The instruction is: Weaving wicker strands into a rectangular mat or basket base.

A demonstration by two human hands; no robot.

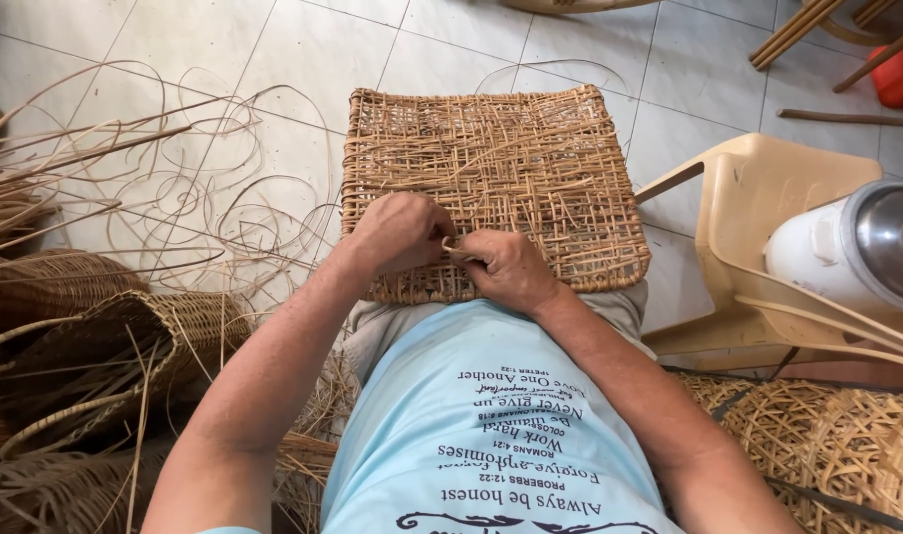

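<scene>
A square woven rattan panel [501, 163] rests on my lap, tilted away from me. My left hand [400, 232] lies knuckles-up on its near edge, fingers curled. My right hand [508, 267] sits just beside it, pinching a thin rattan strip [455, 247] between thumb and fingers at the panel's near edge. The two hands almost touch over the weave. The fingertips of both hands are partly hidden.
Loose rattan strands [194, 198] curl over the tiled floor at left. Woven baskets [105, 346] pile at lower left. A beige plastic chair [768, 227] with a white and metal container [857, 247] stands at right. Another woven piece [847, 445] lies at lower right.
</scene>
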